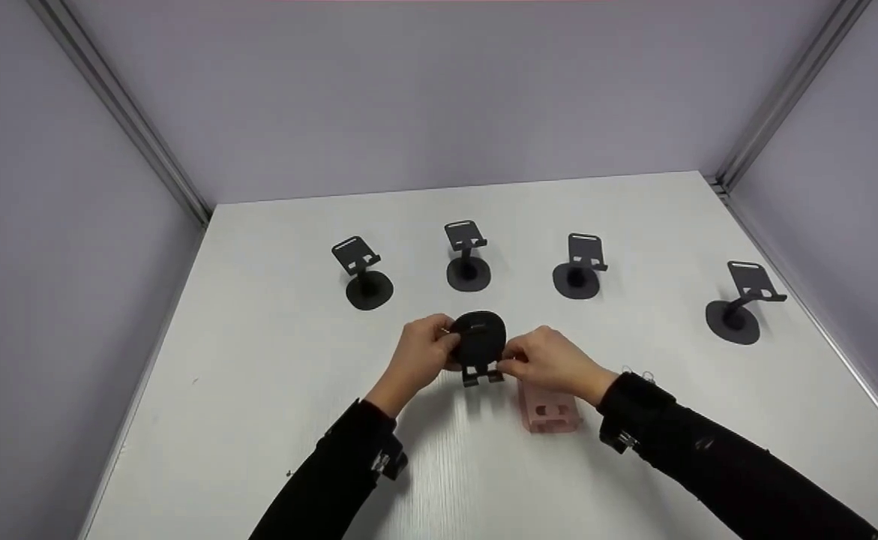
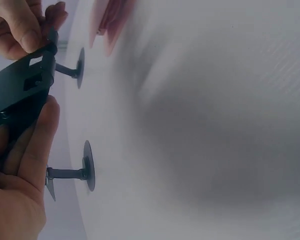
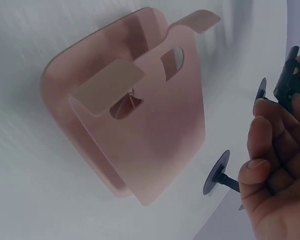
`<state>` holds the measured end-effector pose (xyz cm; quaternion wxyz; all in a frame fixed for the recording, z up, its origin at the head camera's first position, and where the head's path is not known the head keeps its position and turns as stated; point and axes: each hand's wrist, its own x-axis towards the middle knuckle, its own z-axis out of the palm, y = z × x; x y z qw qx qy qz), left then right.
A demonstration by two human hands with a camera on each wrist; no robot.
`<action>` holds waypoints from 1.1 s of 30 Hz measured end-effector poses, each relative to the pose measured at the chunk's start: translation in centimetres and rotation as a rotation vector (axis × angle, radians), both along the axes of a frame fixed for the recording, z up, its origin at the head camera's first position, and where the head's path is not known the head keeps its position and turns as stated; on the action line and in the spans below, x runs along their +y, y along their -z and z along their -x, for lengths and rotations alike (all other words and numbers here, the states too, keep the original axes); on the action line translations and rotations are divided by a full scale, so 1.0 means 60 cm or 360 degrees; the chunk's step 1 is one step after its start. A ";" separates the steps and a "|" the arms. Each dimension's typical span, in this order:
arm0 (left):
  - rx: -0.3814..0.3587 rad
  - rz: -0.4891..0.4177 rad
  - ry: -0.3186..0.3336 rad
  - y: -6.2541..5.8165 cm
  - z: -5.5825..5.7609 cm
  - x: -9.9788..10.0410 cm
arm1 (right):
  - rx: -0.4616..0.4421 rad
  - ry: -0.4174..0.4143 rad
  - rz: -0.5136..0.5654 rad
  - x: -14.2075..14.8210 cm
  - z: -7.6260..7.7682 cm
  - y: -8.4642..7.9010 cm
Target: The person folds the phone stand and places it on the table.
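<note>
A black phone stand (image 1: 481,337) is held above the white table, its round base turned up and its lipped support plate showing below it in the head view. My left hand (image 1: 424,352) grips it from the left, thumb on the base. On the other side, my right hand (image 1: 547,360) pinches the plate's edge near the lip; the left wrist view shows its thumb at the plate (image 2: 20,87). Below my right hand a pink phone stand (image 1: 551,411) lies folded on the table, partly covered by that hand in the head view. The right wrist view shows its plate (image 3: 165,135) and curved hooks.
Several black phone stands stand upright in a loose row farther back: one at the left (image 1: 369,289), two in the middle (image 1: 468,274) (image 1: 576,280), one at the far right (image 1: 733,322). Grey walls (image 1: 439,97) enclose the white table (image 1: 259,420) behind and at both sides.
</note>
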<state>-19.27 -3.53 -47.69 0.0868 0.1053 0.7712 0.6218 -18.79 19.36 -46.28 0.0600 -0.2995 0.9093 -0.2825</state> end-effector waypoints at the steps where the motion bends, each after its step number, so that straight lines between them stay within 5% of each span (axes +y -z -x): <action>1: -0.0034 0.0014 0.0010 0.001 0.000 -0.001 | -0.0007 -0.0009 -0.0006 0.001 0.000 -0.001; 16: -0.0453 0.0123 0.0101 0.032 -0.017 -0.018 | 0.0035 0.0050 0.0042 0.022 0.011 -0.010; 33: -0.0586 0.0256 0.0088 0.050 -0.034 -0.032 | 0.0125 0.0198 0.0004 0.060 0.035 -0.004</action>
